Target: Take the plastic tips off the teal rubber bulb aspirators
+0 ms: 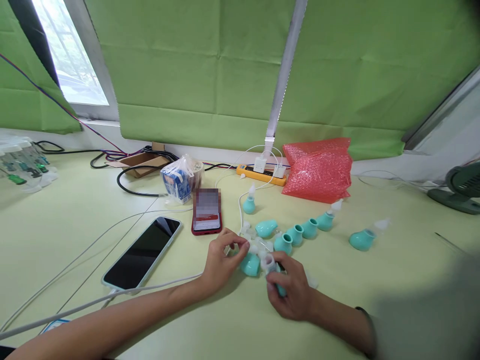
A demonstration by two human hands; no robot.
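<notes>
My left hand (221, 262) pinches its fingers together over a small pile of clear plastic tips (255, 240); what it grips is too small to make out. Beside it lies a teal rubber bulb (250, 264). My right hand (290, 290) is closed around another teal bulb (280, 289) with a clear tip (270, 263) at its top. More teal bulbs lie in a row: one on its side (266, 228), then three (296, 234) running right, one with a white tip (325, 220). A lone bulb (362, 239) lies further right, another (249, 204) stands behind.
A black-screened phone (144, 252) on a white cable and a red phone (206, 212) lie left of the hands. Behind are a red bubble-wrap bag (318, 167), an orange power strip (262, 174), a bagged blue carton (179, 181), a cardboard box (138, 162), and a green fan (459, 192).
</notes>
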